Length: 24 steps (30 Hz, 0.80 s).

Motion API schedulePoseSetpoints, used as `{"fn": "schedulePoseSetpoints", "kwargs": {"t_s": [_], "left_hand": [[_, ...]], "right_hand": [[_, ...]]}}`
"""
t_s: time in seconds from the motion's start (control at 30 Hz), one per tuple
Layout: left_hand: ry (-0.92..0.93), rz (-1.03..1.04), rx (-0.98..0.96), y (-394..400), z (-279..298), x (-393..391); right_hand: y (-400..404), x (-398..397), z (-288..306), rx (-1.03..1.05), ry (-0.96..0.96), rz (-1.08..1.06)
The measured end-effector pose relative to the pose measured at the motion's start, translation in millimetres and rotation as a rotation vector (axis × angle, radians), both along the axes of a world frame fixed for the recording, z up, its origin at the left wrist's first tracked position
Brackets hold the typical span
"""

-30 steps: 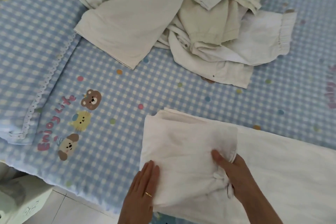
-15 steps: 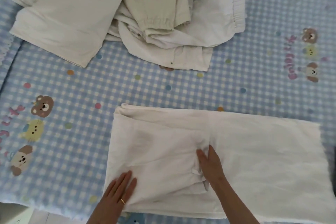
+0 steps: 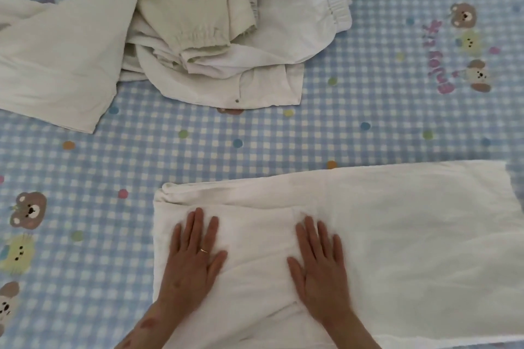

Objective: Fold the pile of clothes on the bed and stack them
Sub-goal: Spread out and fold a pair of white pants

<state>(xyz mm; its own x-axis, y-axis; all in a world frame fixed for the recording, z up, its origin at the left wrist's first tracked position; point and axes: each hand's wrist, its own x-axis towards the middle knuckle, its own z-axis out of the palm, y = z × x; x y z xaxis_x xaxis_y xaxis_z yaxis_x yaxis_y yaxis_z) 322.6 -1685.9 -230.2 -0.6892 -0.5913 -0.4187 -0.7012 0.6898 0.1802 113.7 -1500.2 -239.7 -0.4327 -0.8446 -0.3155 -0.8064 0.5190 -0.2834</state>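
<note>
A white garment (image 3: 397, 235) lies flat across the near part of the bed, its left end folded over onto itself. My left hand (image 3: 192, 261) presses flat on the folded part with straight, spread fingers and a ring on one finger. My right hand (image 3: 320, 266) lies flat beside it, palm down on the same fold. Farther back, a rumpled pile of cream and white clothes (image 3: 215, 28) sits at the top middle, with one long cream piece (image 3: 56, 59) spread out to the left.
The bed has a blue-and-white checked cover (image 3: 368, 127) with coloured dots, bear prints and pink lettering. Bare cover runs between the pile and the flat garment, and to the left of my hands.
My right hand has let go of the folded edge it pinched and now lies flat. My left hand has slid farther onto the fold. The view has shifted right.
</note>
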Motion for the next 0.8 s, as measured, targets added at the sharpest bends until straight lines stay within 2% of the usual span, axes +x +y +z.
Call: {"fn": "schedulePoseSetpoints", "kwargs": {"t_s": [0.1,0.17,0.23,0.37,0.47,0.57,0.7,0.8], "left_hand": [[0.043,0.014,0.038,13.2,20.6,-25.2],[0.127,-0.118,0.056,29.2,32.0,-68.9],[0.169,-0.256,0.067,45.0,33.7,-130.1],[0.123,-0.405,0.034,65.4,18.4,-256.4],[0.093,-0.456,0.068,82.8,3.7,-338.0],[0.173,-0.521,0.099,110.3,6.7,-418.0],[0.288,-0.472,0.221,147.6,16.5,-499.7],[0.196,-0.276,0.516,156.2,25.6,-543.7]], "right_hand": [[11.8,-9.7,5.1,0.01,-0.01,-0.031],[23.7,-23.0,9.3,0.019,-0.003,-0.092],[49.0,-51.3,11.7,0.04,0.024,-0.168],[129.4,-134.7,16.9,0.101,0.116,-0.369],[185.3,-191.1,23.5,0.138,0.198,-0.549],[227.1,-223.4,24.6,0.111,0.273,-0.597],[245.9,-234.1,23.9,0.02,0.335,-0.596],[239.9,-230.4,29.6,-0.011,0.368,-0.69]]}}
